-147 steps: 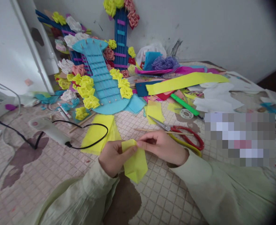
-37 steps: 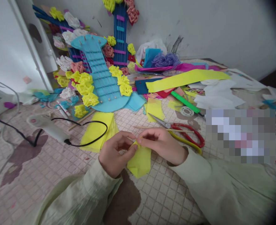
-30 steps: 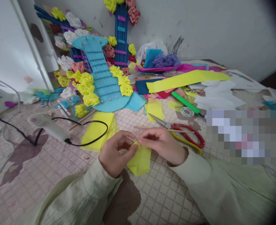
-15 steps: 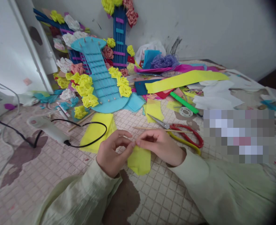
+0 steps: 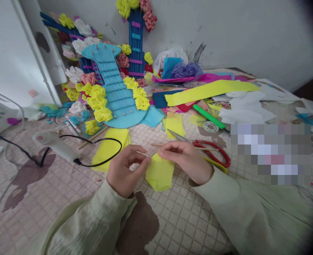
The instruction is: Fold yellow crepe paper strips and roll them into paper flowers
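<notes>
A small piece of thin yellow paper [image 5: 159,174], its lower corners folded in, hangs between my hands above the table. My left hand [image 5: 127,168] has its thumb and a finger closed at the paper's upper left corner, with the index finger arched above. At the top edge, my right hand [image 5: 187,159] pinches the paper between thumb and forefinger. A thin wooden stick [image 5: 157,144] and red-and-yellow-handled scissors [image 5: 225,159] lie just behind my right hand, which partly covers them. Beyond my left hand is a stack of yellow paper sheets [image 5: 108,150].
A white glue gun [image 5: 57,147] with a black cable lies at left. Behind stands a light-blue paper instrument [image 5: 114,85] with yellow paper flowers. A green cutter [image 5: 208,116], a white spool [image 5: 210,126], a long yellow strip [image 5: 212,91] and white paper [image 5: 248,109] lie at back right.
My hands have drawn slightly apart along the paper's top edge, the right one moving right. More of the yellow sheet's upper part now shows between them.
</notes>
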Demonstrator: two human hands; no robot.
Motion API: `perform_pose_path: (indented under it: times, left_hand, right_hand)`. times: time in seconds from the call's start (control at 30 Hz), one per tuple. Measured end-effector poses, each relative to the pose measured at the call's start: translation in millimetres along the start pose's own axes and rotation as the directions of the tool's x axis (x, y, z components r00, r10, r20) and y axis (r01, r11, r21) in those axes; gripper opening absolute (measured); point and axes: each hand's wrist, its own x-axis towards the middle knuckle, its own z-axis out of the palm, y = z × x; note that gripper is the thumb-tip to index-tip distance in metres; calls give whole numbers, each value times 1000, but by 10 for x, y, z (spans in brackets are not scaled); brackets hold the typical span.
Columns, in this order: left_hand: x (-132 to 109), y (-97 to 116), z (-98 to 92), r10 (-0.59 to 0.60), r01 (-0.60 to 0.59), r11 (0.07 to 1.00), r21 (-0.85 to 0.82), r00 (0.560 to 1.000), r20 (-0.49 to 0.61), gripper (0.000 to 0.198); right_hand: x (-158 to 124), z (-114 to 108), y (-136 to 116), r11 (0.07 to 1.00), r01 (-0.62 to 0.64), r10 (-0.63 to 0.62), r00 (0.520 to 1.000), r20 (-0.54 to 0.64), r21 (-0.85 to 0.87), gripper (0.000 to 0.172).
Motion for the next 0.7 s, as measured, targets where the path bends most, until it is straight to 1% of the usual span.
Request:
perform_pose_path:
  times: [0.07, 0.1, 0.17, 0.2, 0.23, 0.27, 0.33, 0.37, 0.4, 0.43, 0.47, 0.53, 0.57, 0.6, 0.63, 0.7]
  left_hand:
    - [8, 11, 7, -58, 62, 996, -71, 996, 64, 23]
    - [14, 12, 9, -102, 115, 987, -108, 987, 124, 24]
    - [28, 7, 9, -199, 245, 956, -160, 945, 260, 21]
    - [35, 0, 6, -238, 300, 938, -173, 921, 308, 19]
    - [43, -10, 1, -267, 339, 923, -180, 905, 332, 18]
    - [50, -20, -5, -286, 361, 914, -186, 897, 337, 17]
    - [62, -38, -19, -307, 377, 904, -202, 900, 308, 17]
    - [67, -44, -24, -314, 382, 900, -211, 902, 294, 16]
    - [71, -48, -28, -324, 389, 895, -217, 903, 283, 16]
    - [74, -50, -31, -335, 399, 891, -218, 901, 276, 16]
    - [77, -52, -34, -347, 408, 888, -215, 898, 271, 16]
    - [82, -56, -38, -365, 418, 890, -181, 892, 265, 17]
    - [85, -59, -41, -369, 417, 895, -157, 891, 265, 17]
    - [88, -63, -44, -369, 414, 900, -135, 890, 267, 18]
    - [91, -67, -48, -367, 410, 905, -117, 889, 275, 19]
    - [100, -73, -54, -359, 401, 911, -100, 888, 288, 19]
  right_hand:
    - [4, 3, 9, 1000, 8, -7, 1000, -16, 29, 18]
    - [6, 6, 12, 999, 12, -11, 1000, -19, 41, 18]
    - [5, 12, 15, 998, 26, -26, 1000, -14, 51, 19]
    - [3, 11, 14, 998, 33, -33, 999, -7, 47, 21]
    - [0, 6, 13, 999, 37, -37, 999, 2, 36, 23]
    - [-3, -4, 11, 999, 41, -41, 999, 10, 19, 26]
    - [-11, -41, 8, 997, 71, -71, 997, 9, -35, 30]
    - [-15, -66, 8, 991, 108, -109, 994, -4, -80, 31]
    - [-19, -94, 10, 975, 170, -174, 984, -20, -142, 30]
    - [-22, -120, 12, 942, 255, -268, 963, -30, -220, 28]
    - [-24, -144, 17, 883, 351, -375, 927, -19, -311, 26]
    - [-27, -176, 31, 702, 525, -561, 824, 80, -482, 22]
    - [-28, -183, 40, 605, 585, -613, 775, 153, -540, 19]
    - [-28, -184, 52, 522, 627, -638, 737, 223, -579, 18]
    - [-27, -181, 64, 456, 653, -642, 712, 285, -605, 17]
    - [-27, -170, 86, 369, 680, -625, 686, 373, -633, 18]
